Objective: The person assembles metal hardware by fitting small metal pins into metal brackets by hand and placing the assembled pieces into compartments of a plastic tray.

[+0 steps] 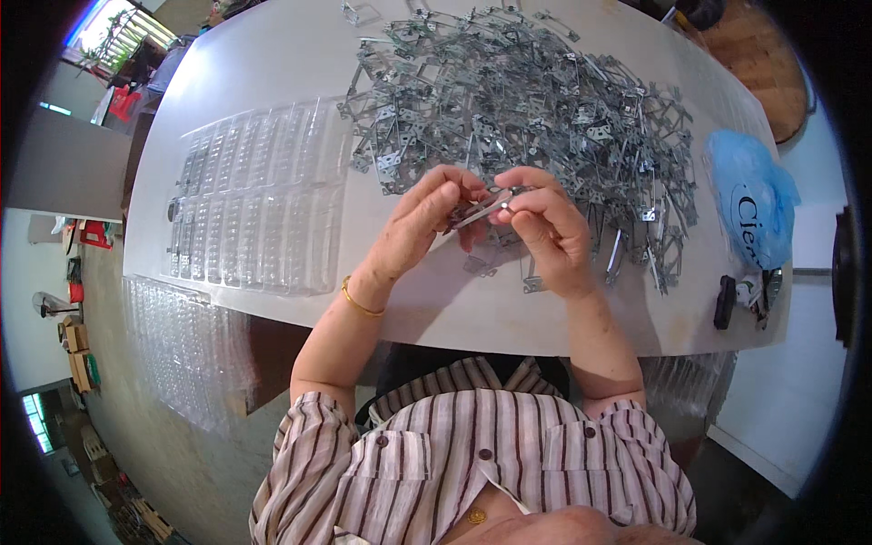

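Observation:
Between both hands, over the near middle of the table, is a thin metal bracket, long and grey. My left hand pinches its left end between thumb and fingers. The right end is gripped by my right hand, thumb below and fingers above. Just beyond the hands spreads a big heap of similar stamped metal brackets, tangled together. To the left of my left hand lies a clear plastic tray with rows of ridged pockets; small dark parts show along its left side.
More clear plastic trays hang at the table's near left edge. On the right sit a blue plastic bag and a small black object. A round wooden stool stands beyond the far right edge.

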{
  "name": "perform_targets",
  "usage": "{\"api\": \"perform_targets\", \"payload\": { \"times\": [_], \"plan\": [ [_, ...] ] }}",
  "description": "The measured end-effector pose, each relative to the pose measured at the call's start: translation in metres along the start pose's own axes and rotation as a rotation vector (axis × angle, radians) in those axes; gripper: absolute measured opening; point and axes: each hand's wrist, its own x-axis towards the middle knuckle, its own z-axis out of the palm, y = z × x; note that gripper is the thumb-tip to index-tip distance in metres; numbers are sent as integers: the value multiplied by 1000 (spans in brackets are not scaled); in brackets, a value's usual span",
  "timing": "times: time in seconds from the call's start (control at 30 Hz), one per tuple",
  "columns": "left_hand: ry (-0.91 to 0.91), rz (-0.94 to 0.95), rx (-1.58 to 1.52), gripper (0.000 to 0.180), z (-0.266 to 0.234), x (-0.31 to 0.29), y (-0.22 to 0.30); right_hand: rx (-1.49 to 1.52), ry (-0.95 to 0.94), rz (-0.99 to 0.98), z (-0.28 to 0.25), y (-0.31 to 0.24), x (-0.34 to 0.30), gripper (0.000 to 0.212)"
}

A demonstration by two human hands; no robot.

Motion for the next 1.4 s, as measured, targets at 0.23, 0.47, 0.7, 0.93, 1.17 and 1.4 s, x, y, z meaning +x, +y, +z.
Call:
{"api": "perform_targets", "payload": {
  "times": [0.23, 0.47, 0.7, 0.93, 1.17, 1.4],
  "plan": [
    [215, -50, -13, 31, -6, -5, 1, -4, 6, -102, -7, -2, 1, 14],
    [208, -59, 178, 16, -6, -29, 16, 0, -123, -126, 2, -5, 5, 11],
    [169, -26, 183, 19, 1, -47, 24, -19, -129, -105, 8, -16, -1, 15],
    [535, 164, 680, 9, -20, -104, 58, 40, -234, -6, 13, -3, -6, 12],
    [1038, 221, 1037, 10, -75, -176, 105, -5, -586, 127, 55, -3, -29, 5],
    [1510, 142, 1262, 17, -149, -247, 134, -83, -721, 266, 64, 10, -38, 4]
  ]
}}
